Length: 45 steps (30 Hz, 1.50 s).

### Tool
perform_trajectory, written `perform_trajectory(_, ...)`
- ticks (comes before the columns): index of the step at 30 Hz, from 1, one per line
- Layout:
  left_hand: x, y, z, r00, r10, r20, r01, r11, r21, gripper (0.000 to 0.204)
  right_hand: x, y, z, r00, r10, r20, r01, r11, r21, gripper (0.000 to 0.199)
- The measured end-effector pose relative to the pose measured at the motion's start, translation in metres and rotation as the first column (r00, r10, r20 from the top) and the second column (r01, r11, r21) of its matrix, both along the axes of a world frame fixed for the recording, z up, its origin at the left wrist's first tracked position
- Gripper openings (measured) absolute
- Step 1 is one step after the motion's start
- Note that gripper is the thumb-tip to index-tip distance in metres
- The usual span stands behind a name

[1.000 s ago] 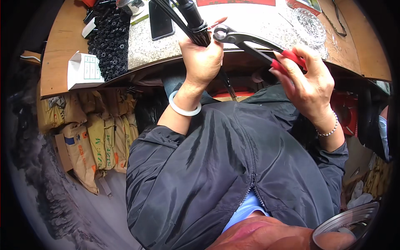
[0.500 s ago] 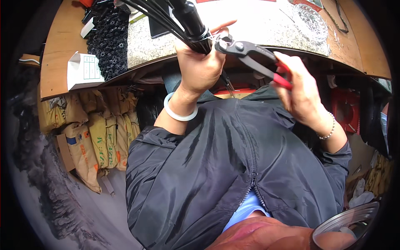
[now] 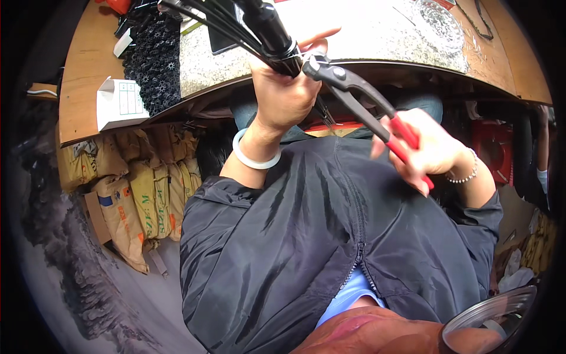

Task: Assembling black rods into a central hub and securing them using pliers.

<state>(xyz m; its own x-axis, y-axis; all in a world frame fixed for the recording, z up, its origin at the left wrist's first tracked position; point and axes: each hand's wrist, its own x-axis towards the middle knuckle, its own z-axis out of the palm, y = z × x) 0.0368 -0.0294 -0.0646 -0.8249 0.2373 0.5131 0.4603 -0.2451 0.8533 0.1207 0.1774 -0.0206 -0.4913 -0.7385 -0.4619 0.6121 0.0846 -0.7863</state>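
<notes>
My left hand (image 3: 286,97) is closed around the black shaft and thin ribs of an umbrella frame (image 3: 272,36) in front of the table edge, its index finger stretched out to the right. Thin silvery wire (image 3: 296,54) shows at the ribs beside the fingers. In my right hand (image 3: 427,144) are red-handled pincers (image 3: 359,94), their dark jaws against the wire beside my left thumb. The handles stand somewhat apart, with my fingers wrapped about them. Whether the jaws bite on the wire is too small to tell.
On the table lie a heap of black gear-shaped plastic parts (image 3: 154,71), a white carton (image 3: 121,105), a dark flat device (image 3: 224,36) and a coil of shiny wire (image 3: 439,26). Yellow-brown sacks (image 3: 121,212) stand below on the left. A red object (image 3: 492,150) sits under the table's right.
My right hand has moved down and a little nearer, and the pincers have swung steeper with their handles lower. Their jaws stay beside my left hand, which has hardly moved.
</notes>
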Motion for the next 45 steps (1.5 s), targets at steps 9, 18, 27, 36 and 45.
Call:
perform_trajectory(9, 0.008, 0.002, 0.004, 0.99, -0.03, 0.137, 0.023, 0.998, 0.051, 0.031, -0.002, 0.0, 0.009, 0.986, -0.099, -0.135, 0.125, 0.972, 0.2, 0.041)
perform_trajectory(18, 0.008, -0.001, 0.002, 0.962, -0.017, 0.272, 0.016, 1.0, 0.006, 0.019, -0.003, -0.003, -0.005, 0.548, 0.094, -0.831, 0.259, 0.926, 0.276, 0.052)
perform_trajectory(27, 0.007, -0.003, -0.002, 0.985, -0.041, 0.167, 0.048, 0.998, -0.036, 0.023, -0.011, 0.005, 0.025, 0.735, 0.123, -0.667, 0.197, 0.902, 0.383, 0.032)
perform_trajectory(36, 0.001, 0.001, 0.01, 0.998, 0.042, -0.039, -0.048, 0.986, -0.158, 0.018, -0.007, 0.006, 0.047, 0.535, 0.488, -0.69, 0.397, 0.575, 0.715, 0.025)
perform_trajectory(45, 0.0, 0.007, 0.023, 1.0, 0.018, 0.017, -0.014, 0.983, -0.185, 0.03, -0.009, 0.008, -0.04, 0.37, -0.309, -0.876, 0.527, 0.846, -0.076, 0.026)
